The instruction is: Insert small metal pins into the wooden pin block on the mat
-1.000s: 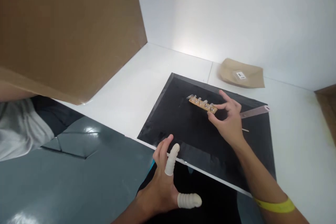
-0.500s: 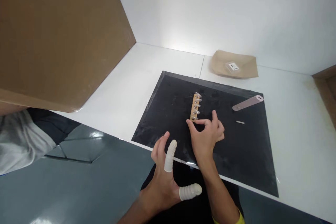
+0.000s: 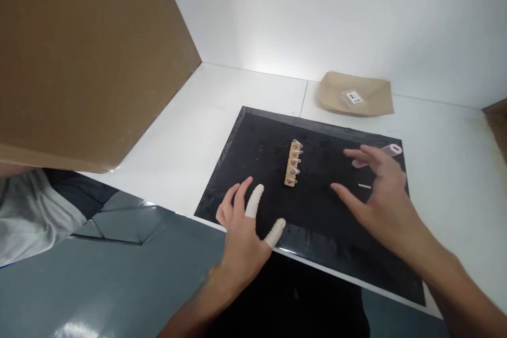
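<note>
On the mat, centre: a small tan strip (image 3: 293, 163) carrying a row of clear-capped metal pieces is laid lengthwise, near to far, untouched by either hand.
Left hand: the left hand (image 3: 242, 232) is spread open at the near edge of the mat, nothing being held; white finger cots are worn on the thumb and index finger, whose tips are set down just near and left of the strip.
Right hand: the right hand (image 3: 382, 195) is held open and empty to the right of the strip, fingers fanned toward the far left; whether it touches the mat cannot be told.
Small pin: a thin metal pin (image 3: 364, 186) is seen just beside the right fingers.
Pink bar: a pale pink flat bar (image 3: 390, 150) is partly covered by the right fingertips at the far right of the mat.
Mat: a black mat (image 3: 257, 148) is laid on the white bench (image 3: 190, 132).
Far side: a brown paper packet (image 3: 356, 97) with a white label is placed beyond the mat.
Left side: a large cardboard panel (image 3: 87, 53) is stood at the left.
</note>
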The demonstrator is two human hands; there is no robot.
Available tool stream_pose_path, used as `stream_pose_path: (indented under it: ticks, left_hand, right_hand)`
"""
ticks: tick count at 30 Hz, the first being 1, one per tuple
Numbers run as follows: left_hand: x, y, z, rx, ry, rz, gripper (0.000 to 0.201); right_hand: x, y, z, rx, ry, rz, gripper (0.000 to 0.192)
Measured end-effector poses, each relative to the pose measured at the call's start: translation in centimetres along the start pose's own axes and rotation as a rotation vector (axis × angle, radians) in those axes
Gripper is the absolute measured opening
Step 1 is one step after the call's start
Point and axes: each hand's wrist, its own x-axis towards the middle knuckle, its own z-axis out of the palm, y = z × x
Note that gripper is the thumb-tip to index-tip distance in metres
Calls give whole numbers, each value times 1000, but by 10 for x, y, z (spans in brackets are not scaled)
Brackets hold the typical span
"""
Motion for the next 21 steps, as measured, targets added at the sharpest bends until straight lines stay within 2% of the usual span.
stream_pose_path:
  ticks: [4,9,14,21]
  left_hand:
    - [30,8,16,114,-52,8,61]
    - [55,18,28,130,-41,17,56]
    - [67,30,30,236,-102,-32,62]
    - [73,34,31,329,-123,-106,73]
  right_hand:
    - [23,8,9,-73,-113,-45,67]
    - [15,6,31,-65,-204,-54,67]
    - [18,17,44,29,-229,-32,71]
    - [51,25,66,209,-293,58,83]
